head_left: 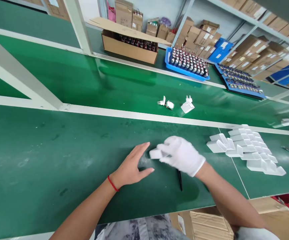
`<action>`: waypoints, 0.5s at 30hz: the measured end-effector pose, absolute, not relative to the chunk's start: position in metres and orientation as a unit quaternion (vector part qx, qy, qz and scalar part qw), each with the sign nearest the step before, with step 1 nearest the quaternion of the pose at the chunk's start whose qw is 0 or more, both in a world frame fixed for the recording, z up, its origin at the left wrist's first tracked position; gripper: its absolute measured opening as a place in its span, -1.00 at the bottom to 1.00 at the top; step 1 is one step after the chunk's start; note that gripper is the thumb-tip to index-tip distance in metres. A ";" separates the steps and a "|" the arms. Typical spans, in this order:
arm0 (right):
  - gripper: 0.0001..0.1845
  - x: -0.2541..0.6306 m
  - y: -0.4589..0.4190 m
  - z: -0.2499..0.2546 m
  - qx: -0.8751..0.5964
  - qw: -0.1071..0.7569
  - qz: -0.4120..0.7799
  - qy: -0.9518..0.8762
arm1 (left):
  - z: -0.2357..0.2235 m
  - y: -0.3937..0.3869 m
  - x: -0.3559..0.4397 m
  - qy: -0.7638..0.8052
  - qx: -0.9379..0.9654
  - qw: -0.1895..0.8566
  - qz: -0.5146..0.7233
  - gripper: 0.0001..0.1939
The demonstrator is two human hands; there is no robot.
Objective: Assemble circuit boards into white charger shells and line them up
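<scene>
Green tabletop (47, 166) running across the view, with a pale metal rail (134, 115) along its far side and a glossy green strip (124, 86) beyond. Left of centre at the back, an open cardboard box (129, 50) holds many small dark and red parts. Nearer, the bare left hand (132, 170), a red cord (112, 184) at its wrist, is spread wide and empty, thumb well away from the fingers. Just right of its fingertips is a small white piece (155, 154) – smooth, plain and boxy, its far end hidden by fingers – held in the white-gloved right hand (180, 155), the fingers closed around it above the middle of the tabletop. The glove is slightly blurred. A slim black pen-like tool (179, 180) lies below the glove. On the green strip lie a white two-pin plug part (163, 101), a small rounded white part (169, 105) beside it, and farther right a white adapter (187, 105) with two pins. Behind them, a blue tray (168, 61) is packed with upright parts. At right, white L-shaped housings (249, 148) sit in close, slanting rows – smooth and matching – with a thin dark tool (287, 149) beyond.
</scene>
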State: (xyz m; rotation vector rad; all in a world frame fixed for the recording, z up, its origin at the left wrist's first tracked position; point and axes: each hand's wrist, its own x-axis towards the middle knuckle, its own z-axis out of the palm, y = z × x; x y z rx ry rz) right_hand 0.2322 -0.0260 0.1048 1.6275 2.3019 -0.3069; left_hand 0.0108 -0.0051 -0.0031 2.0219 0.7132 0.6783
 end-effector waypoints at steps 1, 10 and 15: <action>-0.72 0.218 -0.024 0.100 0.522 0.128 -0.122 0.834 | -0.002 -0.005 0.010 0.279 0.813 0.446 0.250 -0.20; -0.64 0.287 0.098 0.069 0.715 -0.033 -0.134 0.685 | 0.003 0.005 0.006 0.313 0.794 0.464 0.238 -0.63; -0.63 0.334 0.143 0.052 0.787 -0.022 -0.042 0.615 | -0.004 0.002 0.008 0.277 0.793 0.475 0.263 -0.66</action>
